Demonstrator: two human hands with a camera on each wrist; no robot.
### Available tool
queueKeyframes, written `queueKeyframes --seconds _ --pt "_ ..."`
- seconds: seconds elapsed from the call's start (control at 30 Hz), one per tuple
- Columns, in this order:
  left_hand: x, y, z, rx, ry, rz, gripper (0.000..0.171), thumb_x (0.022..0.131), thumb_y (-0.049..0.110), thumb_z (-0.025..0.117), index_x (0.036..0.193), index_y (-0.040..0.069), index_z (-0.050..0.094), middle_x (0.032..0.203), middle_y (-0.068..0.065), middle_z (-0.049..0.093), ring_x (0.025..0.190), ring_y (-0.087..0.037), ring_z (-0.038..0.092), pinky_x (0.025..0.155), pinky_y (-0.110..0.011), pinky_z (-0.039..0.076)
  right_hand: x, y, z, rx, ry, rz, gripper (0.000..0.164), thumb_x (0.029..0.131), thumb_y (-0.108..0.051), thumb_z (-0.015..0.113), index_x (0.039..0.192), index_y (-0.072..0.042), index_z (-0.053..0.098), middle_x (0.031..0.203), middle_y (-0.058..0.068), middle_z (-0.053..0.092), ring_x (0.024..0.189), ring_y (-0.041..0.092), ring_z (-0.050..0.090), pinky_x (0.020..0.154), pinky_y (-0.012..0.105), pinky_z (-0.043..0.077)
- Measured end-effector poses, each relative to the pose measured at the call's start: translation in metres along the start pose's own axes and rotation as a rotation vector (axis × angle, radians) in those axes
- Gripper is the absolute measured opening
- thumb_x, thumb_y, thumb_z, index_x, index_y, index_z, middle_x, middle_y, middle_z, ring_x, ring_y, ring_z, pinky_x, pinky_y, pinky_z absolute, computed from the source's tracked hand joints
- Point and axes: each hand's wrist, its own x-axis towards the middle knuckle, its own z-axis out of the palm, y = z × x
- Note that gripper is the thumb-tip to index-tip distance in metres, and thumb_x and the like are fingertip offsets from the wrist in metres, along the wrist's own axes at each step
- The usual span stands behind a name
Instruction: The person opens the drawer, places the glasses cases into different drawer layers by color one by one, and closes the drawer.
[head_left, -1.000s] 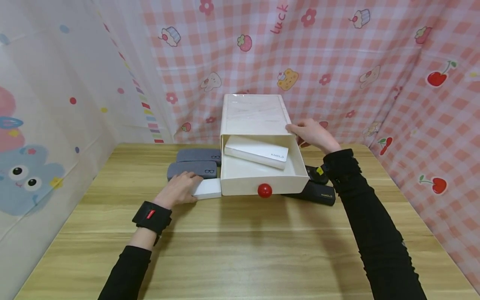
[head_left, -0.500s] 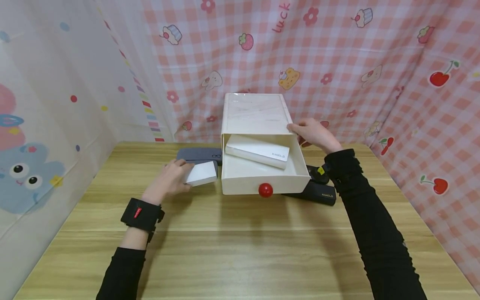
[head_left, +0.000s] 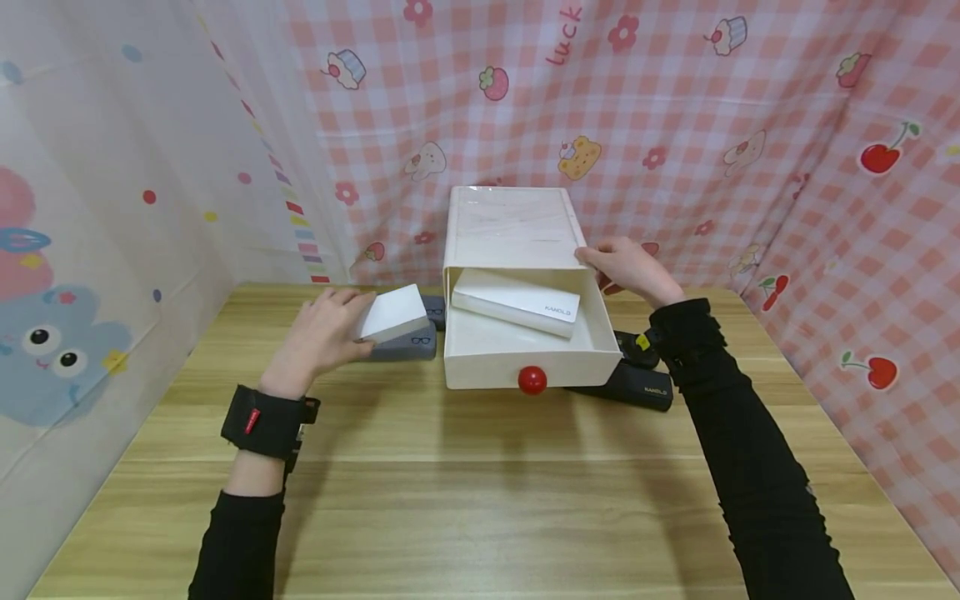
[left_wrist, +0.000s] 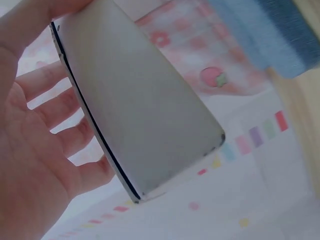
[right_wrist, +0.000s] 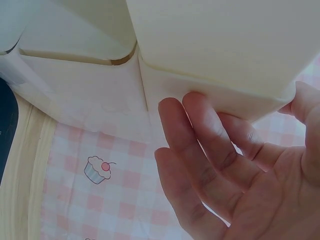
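Gripping a plain white case [head_left: 393, 315] in the left hand [head_left: 315, 335], near gray glasses cases [head_left: 408, 344] left of a cream drawer unit [head_left: 516, 225] — and resting the loosely spread right hand [head_left: 626, 267] on that unit's right side, with a lettered white case [head_left: 514, 302] in the pulled-out drawer [head_left: 483, 371].

The head camera looks forward and down, over the table [head_left: 480, 500], to the far pink curtain [head_left: 525, 108]. The left wrist camera faces the left fingers [left_wrist: 56, 107] and their white case [left_wrist: 135, 100], very near. The right wrist camera looks, close up, at the right fingers [right_wrist: 173, 122] beside the drawer box [right_wrist: 225, 35]. Head and left views share that case; head and right views share the drawer box.
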Motion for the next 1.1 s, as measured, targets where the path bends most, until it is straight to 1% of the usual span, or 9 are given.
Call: queueKeyframes --seconds 0.1,0.27,0.33,0.43,0.6,0.7,0.8,0.93,1.1 --pt "0.000 0.004 -0.010 0.026 0.059 0.011 0.066 0.070 0.018 0.078 0.127 0.001 0.051 0.122 -0.023 0.056 0.105 -0.039 0.049 0.078 -0.055 0.045 0.000 0.000 0.000 -0.002 0.000 0.002 0.044 0.096 -0.038 0.043 0.111 -0.001 0.061 0.073 0.003 0.055 0.077 0.021 0.059 0.070 0.031 0.053" --pt "-0.001 0.013 -0.026 0.041 0.163 0.042 0.061 0.069 0.016 0.077 0.123 0.001 0.053 0.118 -0.021 0.059 0.100 -0.038 0.051 0.073 -0.054 0.046 -0.001 0.000 0.001 -0.004 -0.006 -0.003 0.045 0.096 -0.038 0.043 0.112 -0.001 0.061 0.074 0.004 0.056 0.078 0.022 0.059 0.069 0.029 0.053" --pt "0.001 0.017 -0.033 0.042 0.187 0.055 0.061 0.069 0.016 0.077 0.124 0.001 0.053 0.117 -0.021 0.059 0.099 -0.037 0.051 0.072 -0.053 0.046 -0.001 -0.001 0.000 -0.005 -0.007 -0.006 0.045 0.096 -0.039 0.043 0.111 -0.001 0.061 0.073 0.003 0.056 0.078 0.021 0.059 0.069 0.029 0.053" --pt "0.005 0.022 -0.041 0.058 0.203 0.063 0.063 0.069 0.017 0.077 0.125 0.001 0.053 0.117 -0.020 0.060 0.101 -0.037 0.050 0.073 -0.052 0.046 -0.002 -0.001 -0.001 -0.007 -0.005 -0.006 0.045 0.096 -0.038 0.042 0.111 0.000 0.061 0.073 0.003 0.056 0.075 0.019 0.058 0.070 0.030 0.053" --pt "0.012 0.030 -0.052 0.067 0.199 0.069 0.062 0.071 0.017 0.075 0.127 0.003 0.052 0.121 -0.018 0.057 0.103 -0.036 0.049 0.076 -0.051 0.044 -0.002 -0.001 -0.001 -0.005 -0.008 -0.005 0.045 0.096 -0.039 0.042 0.112 -0.001 0.061 0.074 0.003 0.056 0.075 0.018 0.059 0.073 0.033 0.054" --pt "0.017 0.037 -0.057 0.061 0.181 0.078 0.063 0.072 0.019 0.075 0.128 0.003 0.051 0.124 -0.019 0.056 0.107 -0.037 0.048 0.081 -0.053 0.043 -0.002 -0.001 0.000 -0.003 -0.010 -0.004 0.046 0.096 -0.039 0.042 0.113 -0.001 0.060 0.075 0.004 0.056 0.076 0.018 0.059 0.075 0.035 0.054" --pt "0.023 0.046 -0.062 0.049 0.154 0.093 0.063 0.074 0.020 0.075 0.129 0.003 0.050 0.125 -0.018 0.055 0.110 -0.036 0.047 0.084 -0.055 0.043 -0.002 -0.001 0.000 -0.002 -0.009 -0.003 0.046 0.096 -0.039 0.042 0.114 -0.001 0.060 0.076 0.004 0.056 0.077 0.019 0.058 0.076 0.037 0.054" --pt "0.030 0.060 -0.067 0.031 0.123 0.129 0.065 0.074 0.023 0.075 0.130 0.003 0.050 0.126 -0.017 0.055 0.110 -0.033 0.047 0.084 -0.053 0.044 -0.002 -0.001 0.000 -0.004 -0.008 -0.004 0.046 0.096 -0.040 0.042 0.113 -0.001 0.060 0.076 0.004 0.056 0.077 0.019 0.058 0.078 0.039 0.054" --pt "0.039 0.077 -0.070 0.005 0.090 0.198 0.066 0.073 0.026 0.077 0.131 0.005 0.051 0.125 -0.014 0.056 0.107 -0.030 0.048 0.084 -0.047 0.045 -0.002 -0.001 0.000 -0.003 -0.007 -0.005 0.045 0.096 -0.040 0.042 0.110 -0.001 0.061 0.073 0.003 0.054 0.077 0.019 0.058 0.078 0.039 0.054"
